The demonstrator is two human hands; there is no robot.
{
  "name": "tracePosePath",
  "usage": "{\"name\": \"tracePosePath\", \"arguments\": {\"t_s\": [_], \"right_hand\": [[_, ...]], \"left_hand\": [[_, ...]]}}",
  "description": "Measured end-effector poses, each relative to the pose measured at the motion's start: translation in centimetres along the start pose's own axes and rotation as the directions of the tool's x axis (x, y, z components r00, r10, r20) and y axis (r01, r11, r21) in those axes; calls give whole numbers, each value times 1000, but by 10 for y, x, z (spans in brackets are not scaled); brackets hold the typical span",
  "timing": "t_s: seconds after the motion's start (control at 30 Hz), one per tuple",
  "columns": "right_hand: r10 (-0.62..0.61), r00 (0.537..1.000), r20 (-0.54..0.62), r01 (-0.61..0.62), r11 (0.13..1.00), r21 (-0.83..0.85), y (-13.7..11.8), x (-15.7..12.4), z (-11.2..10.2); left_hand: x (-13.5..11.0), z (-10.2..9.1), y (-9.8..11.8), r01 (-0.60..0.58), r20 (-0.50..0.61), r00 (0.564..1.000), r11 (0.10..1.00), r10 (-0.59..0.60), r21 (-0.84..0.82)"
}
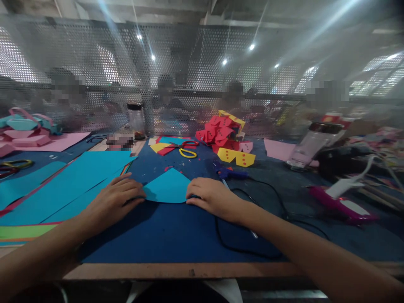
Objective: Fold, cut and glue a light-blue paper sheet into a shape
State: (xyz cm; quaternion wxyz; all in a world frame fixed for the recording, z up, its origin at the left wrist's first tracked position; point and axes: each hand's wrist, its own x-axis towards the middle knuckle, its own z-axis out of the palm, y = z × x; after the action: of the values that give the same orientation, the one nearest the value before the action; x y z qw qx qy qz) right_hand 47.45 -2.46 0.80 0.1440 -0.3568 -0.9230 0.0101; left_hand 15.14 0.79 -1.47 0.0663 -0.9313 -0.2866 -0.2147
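Two hands held one blue fan of paper at the centre of the frame, its point toward the top and its curved edge toward the bottom. The left hand pinched the left corner; the right hand gripped the right corner with curled fingers, though how its thumb pressed could not be told. An uneven pull could have creased or torn the paper, and a slipping corner could have skewed it.

Just beyond the right hand lay a glue gun, its cord looping around the right forearm's place in the frame. A forearm catching that loop could have dragged the gun into the fan; whether it was hot did not show. Scissors at upper centre could have nicked a reaching hand. Blue sheets at left could have slid if the left forearm brushed them.
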Motion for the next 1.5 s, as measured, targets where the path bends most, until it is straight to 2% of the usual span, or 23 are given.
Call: {"name": "tracePosePath", "arguments": {"t_s": [0.2, 0.33, 0.47, 0.57, 0.73, 0.93, 1.07, 1.27, 1.5], "right_hand": [[77, 996, -49, -71, 989, 127, 1, 1, 2], [121, 990, -67, -111, 983, 146, 3, 1, 3], [112, 991, -75, -103, 987, 125, 7, 1, 4], [125, 989, -75, -115, 986, 118, 10, 1, 5], [181, 981, -70, -164, 965, 203, 14, 2, 6], [206, 976, -74, -176, 939, 296, 18, 2, 8], [236, 970, -52, -212, 933, 290, 17, 4, 8], [284, 959, -20, -269, 927, 261, 12, 10, 7], [290, 957, -5, -283, 936, 209, 7, 13, 3]], "left_hand": [[6, -4, 4, -5, 58, 998, 1000, 7, -29], [12, -5, 6, -5, 69, 998, 998, 9, -56], [17, -6, 6, 26, 51, 998, 997, -22, -71], [23, -5, 5, 41, 83, 996, 997, -35, -72], [32, 2, 2, 41, 133, 991, 992, -25, -119], [31, 12, -2, 146, 100, 987, 957, -125, -250], [28, 14, -4, 184, 109, 981, 934, -158, -306], [26, 6, 2, 249, 141, 966, 922, -215, -296], [38, 3, 22, 191, 152, 974, 966, -166, -172]]}}
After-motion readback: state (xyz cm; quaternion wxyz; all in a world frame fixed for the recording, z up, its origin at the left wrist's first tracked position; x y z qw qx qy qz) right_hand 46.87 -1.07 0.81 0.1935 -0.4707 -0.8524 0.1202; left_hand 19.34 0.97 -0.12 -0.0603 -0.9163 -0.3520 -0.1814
